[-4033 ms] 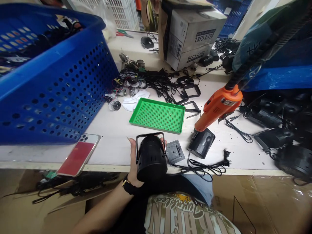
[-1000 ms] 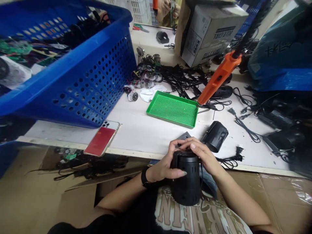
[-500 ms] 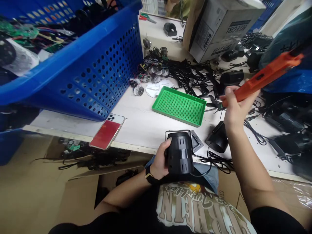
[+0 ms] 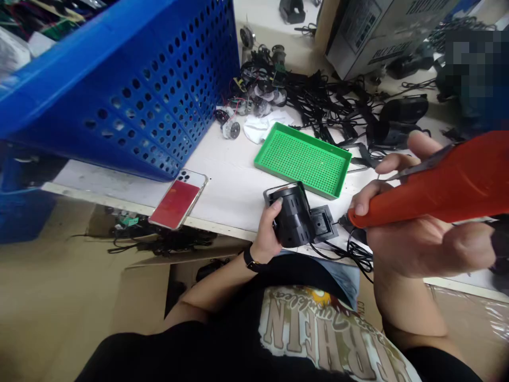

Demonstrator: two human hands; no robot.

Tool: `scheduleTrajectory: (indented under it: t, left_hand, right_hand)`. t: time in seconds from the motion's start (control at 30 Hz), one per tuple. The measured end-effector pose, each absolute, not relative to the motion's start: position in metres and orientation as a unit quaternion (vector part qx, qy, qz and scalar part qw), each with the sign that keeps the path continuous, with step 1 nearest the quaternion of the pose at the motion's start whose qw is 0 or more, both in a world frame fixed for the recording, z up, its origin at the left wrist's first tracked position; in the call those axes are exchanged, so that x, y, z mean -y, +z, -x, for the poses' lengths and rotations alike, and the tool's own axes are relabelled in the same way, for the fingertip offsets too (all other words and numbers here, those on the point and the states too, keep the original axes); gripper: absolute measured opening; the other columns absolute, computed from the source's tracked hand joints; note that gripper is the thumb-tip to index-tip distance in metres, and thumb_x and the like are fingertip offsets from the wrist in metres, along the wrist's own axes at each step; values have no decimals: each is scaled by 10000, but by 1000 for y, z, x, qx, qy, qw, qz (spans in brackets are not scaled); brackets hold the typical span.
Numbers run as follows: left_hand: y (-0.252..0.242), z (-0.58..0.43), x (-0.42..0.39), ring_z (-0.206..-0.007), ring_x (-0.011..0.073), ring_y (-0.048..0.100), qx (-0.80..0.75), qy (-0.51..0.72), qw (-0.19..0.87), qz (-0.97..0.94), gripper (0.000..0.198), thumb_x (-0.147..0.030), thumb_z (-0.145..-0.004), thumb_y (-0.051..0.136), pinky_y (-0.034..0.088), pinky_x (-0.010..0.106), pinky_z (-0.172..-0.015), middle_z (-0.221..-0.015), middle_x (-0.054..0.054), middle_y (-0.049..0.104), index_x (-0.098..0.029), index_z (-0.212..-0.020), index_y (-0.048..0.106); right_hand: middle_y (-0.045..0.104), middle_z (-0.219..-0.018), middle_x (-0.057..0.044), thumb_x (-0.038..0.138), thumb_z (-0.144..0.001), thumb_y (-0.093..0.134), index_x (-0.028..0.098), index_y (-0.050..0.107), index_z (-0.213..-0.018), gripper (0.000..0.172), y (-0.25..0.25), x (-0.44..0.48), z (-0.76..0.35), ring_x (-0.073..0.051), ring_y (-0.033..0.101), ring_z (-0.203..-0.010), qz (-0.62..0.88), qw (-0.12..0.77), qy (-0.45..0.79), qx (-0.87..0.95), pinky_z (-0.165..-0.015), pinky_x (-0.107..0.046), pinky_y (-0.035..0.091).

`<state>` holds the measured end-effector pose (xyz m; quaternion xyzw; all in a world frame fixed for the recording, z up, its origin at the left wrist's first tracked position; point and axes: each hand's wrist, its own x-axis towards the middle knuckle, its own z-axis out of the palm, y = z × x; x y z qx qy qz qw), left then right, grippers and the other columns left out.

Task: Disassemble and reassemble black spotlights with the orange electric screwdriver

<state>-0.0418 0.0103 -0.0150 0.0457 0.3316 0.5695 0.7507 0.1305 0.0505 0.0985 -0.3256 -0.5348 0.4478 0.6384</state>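
My left hand (image 4: 266, 236) is closed around a black cylindrical lamp housing (image 4: 292, 215) with slotted sides, held tilted at the table's front edge. A wire-like bracket loops over its top, and a square black base plate (image 4: 324, 223) sticks out on its right. In my right hand (image 4: 417, 239) is an orange electric screwdriver (image 4: 433, 185), lying nearly level. Its tip points left at the base plate's right edge; whether it touches I cannot tell. A black cable (image 4: 353, 249) lies coiled just below the tip.
A green perforated tray (image 4: 302, 159) lies behind the lamp housing. Left stand a large blue basket (image 4: 159, 90) and a red-backed phone (image 4: 177, 204). Tangled black cables (image 4: 318, 101), small clear-and-black parts (image 4: 262, 98) and a carton (image 4: 366, 37) fill the back.
My right hand has brought the screwdriver down and closer, swinging its tip to the base plate. My left hand has tilted the lamp housing and raised it slightly. The view has shifted.
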Motion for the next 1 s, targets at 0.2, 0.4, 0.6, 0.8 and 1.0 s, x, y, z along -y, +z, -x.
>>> scheduleTrajectory:
  t: [0.2, 0.4, 0.6, 0.8, 1.0]
  left_hand:
    - [-15, 43, -6, -1023, 402, 805, -309, 551, 772, -69, 806, -685, -686, 820, 638, 530, -926, -1053, 149, 836, -142, -1272, 714]
    - [-20, 41, 0, -954, 374, 815, -303, 546, 775, -97, 803, -735, -704, 787, 657, 496, -866, -1040, 164, 836, -119, -1219, 742]
    - [-18, 39, -1, -1180, 414, 763, -338, 561, 751, -79, 704, -709, -700, 805, 643, 522, -966, -1077, 151, 831, -145, -1117, 751]
    - [-20, 36, 2, -1186, 394, 761, -371, 575, 727, -61, 618, -677, -714, 801, 649, 511, -959, -1055, 133, 829, -162, -1051, 747]
    - [-18, 31, 7, -1130, 372, 779, -385, 591, 706, -61, 568, -663, -740, 792, 654, 480, -930, -990, 98, 830, -173, -1025, 755]
  right_hand:
    - [615, -911, -40, 764, -762, 777, 245, 737, -1241, 707, 96, -35, -133, -192, 604, -683, 293, 618, 546, 484, -493, -350, 486]
    - [634, -934, -46, 773, -782, 734, 231, 715, -1292, 744, 86, -28, -136, -189, 623, -647, 253, 634, 537, 495, -500, -367, 492]
    - [578, -843, 21, 443, -836, 826, 319, 757, -1188, 379, 81, -24, -124, -89, 508, -479, 268, 690, 444, 505, -410, -293, 457]
    - [590, -787, 54, 371, -858, 804, 280, 768, -1090, 252, 89, -19, -118, -58, 483, -423, 225, 719, 441, 487, -398, -269, 492]
    - [592, -783, 54, 372, -886, 783, 305, 750, -1140, 265, 71, -16, -108, -59, 492, -427, 229, 734, 415, 486, -398, -253, 499]
